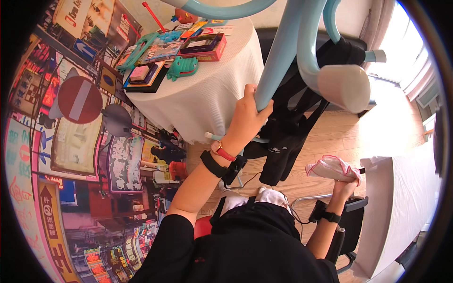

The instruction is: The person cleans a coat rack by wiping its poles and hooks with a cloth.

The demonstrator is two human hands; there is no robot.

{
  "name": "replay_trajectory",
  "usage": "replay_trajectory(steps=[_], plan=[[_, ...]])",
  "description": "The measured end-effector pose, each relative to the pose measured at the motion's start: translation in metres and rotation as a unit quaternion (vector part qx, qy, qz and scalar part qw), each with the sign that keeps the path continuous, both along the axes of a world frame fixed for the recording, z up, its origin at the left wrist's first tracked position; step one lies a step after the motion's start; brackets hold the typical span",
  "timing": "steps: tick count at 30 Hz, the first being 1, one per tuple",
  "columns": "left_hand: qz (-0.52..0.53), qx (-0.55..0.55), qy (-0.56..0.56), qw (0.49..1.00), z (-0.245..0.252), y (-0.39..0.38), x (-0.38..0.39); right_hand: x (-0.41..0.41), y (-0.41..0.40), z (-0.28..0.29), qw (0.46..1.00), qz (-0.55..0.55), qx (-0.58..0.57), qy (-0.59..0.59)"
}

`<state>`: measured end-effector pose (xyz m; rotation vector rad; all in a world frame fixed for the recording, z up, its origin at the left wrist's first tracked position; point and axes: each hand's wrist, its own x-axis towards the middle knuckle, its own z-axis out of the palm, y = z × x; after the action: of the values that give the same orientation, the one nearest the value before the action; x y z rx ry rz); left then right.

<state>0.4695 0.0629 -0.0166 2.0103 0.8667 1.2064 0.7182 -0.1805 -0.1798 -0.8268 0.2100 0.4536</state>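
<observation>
My left hand [249, 113] is wrapped around the light blue pole of a coat stand [279, 53]. The curved hooks of the stand reach towards me, and one pale end cap [348, 88] looms large at the upper right. Black clothing [286, 141] hangs from a hook and covers part of the lower stand. Out to the right, my right hand [344, 189] holds a bunched white cloth with pink edging [331, 168], away from the pole. The cloth hides most of its fingers.
A table with a white tablecloth [226, 85] bears game boxes [203, 47] and a green crocodile toy [182, 67]. Street signs cover the left wall [124, 162]. A black chair [350, 219] and a white-covered table [393, 198] stand at right. A cable [247, 182] crosses the floor.
</observation>
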Motion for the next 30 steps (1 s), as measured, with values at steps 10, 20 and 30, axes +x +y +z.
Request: replay_trajectory(steps=[10, 20, 30], plan=[[-0.036, -0.123, -0.094, 0.987, -0.01, 0.03, 0.011, 0.022, -0.044, -0.025, 0.997, -0.019, -0.012, -0.067], [-0.046, -0.083, -0.155, 0.983, 0.004, 0.011, 0.048, 0.027, -0.071, -0.026, 0.992, -0.11, 0.019, -0.063], [-0.117, -0.131, -0.179, 0.968, -0.006, 0.039, 0.059, 0.022, -0.097, -0.042, 0.991, -0.113, -0.02, -0.074]])
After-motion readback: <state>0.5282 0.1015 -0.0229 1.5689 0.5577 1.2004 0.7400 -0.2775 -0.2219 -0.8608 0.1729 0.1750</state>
